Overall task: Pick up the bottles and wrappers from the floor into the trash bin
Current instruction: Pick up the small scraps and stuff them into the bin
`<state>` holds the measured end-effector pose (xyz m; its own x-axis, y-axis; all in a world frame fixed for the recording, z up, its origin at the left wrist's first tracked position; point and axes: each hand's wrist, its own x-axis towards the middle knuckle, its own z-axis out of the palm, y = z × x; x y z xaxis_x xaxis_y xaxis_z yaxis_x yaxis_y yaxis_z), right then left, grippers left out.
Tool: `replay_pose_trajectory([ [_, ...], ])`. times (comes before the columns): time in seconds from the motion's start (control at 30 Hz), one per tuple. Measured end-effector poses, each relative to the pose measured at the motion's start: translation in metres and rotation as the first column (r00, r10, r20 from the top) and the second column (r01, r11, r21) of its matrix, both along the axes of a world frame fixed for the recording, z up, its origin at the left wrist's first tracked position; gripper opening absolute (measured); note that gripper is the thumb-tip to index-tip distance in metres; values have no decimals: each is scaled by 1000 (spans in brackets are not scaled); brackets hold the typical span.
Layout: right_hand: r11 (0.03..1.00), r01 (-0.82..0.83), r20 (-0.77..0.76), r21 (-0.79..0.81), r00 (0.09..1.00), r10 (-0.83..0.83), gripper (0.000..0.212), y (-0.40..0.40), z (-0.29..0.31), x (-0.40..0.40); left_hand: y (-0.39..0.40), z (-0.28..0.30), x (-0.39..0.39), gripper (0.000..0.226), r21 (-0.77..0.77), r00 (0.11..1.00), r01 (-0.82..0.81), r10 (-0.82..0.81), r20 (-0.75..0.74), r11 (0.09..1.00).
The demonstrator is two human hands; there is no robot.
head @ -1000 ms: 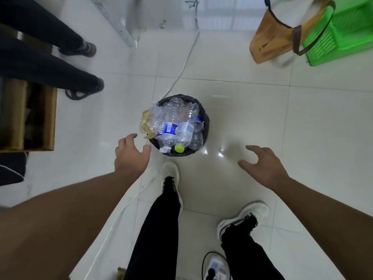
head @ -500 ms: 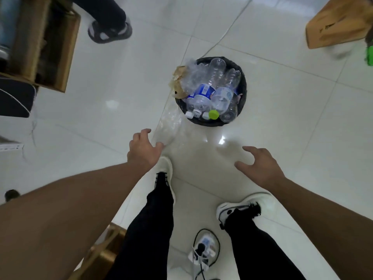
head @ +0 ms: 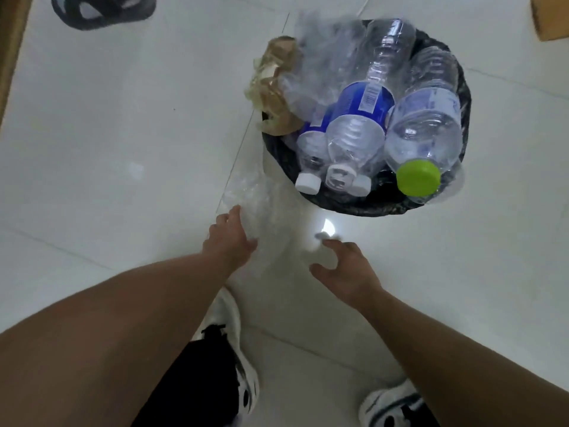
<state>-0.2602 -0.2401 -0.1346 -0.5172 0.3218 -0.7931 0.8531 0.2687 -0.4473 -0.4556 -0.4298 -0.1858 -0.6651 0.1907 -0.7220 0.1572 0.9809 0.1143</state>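
Note:
A black trash bin (head: 363, 208) stands on the white tiled floor, heaped with clear plastic bottles (head: 360, 118), one with a green cap (head: 418, 177), and a brown crumpled wrapper (head: 274, 87) hanging over its left rim. A clear plastic wrapper (head: 255, 198) lies on the floor just left of the bin's near side. My left hand (head: 229, 241) reaches to it with spread fingers that touch its near edge. My right hand (head: 345, 272) hovers open over the floor to the right, holding nothing.
My two feet in white and black shoes (head: 234, 343) stand below the hands. Another person's sandalled foot (head: 101, 7) is at the top left. A wooden edge (head: 9, 57) runs along the far left, and a cardboard corner (head: 551, 20) shows at the top right.
The view has dropped much closer to the bin and floor. Both hands have moved toward each other and down to the clear wrapper beside the bin.

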Motion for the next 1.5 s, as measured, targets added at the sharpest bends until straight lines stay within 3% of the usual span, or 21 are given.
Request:
replay_pose_trajectory([
  [0.13, 997, -59, 7, 44, 998, 59, 76, 18, -43, -4, 4, -39, 1, 61, 18, 998, 11, -10, -63, 1000],
  [0.23, 997, -23, 48, 72, 999, 19, 74, 29, -25, 6, 7, -12, 2, 47, 1, 988, 103, -102, -118, 995],
  [0.67, 997, 29, 47, 76, 998, -33, 69, 62, 242, 41, -20, 286, -28, 22, 213, 942, 108, -32, -335, 971],
  [0.93, 994, 14, -35, 109, 999, -10, 67, 125, 343, 45, 39, 398, -28, 16, 371, 905, 25, 137, -403, 928],
  [1.2, 988, 6, -168, 156, 986, 20, 69, 174, 372, 21, 142, 400, -4, 26, 421, 953, 43, 90, -290, 906],
  [1.33, 971, -24, -219, 236, 973, 77, 72, 183, 347, -12, 180, 364, -11, 36, 329, 954, 194, -99, -284, 924],
  [1.5, 911, -164, -182, 379, 952, 247, 60, 180, 290, -61, 202, 303, -35, 48, 201, 852, 482, -401, -338, 853],
])
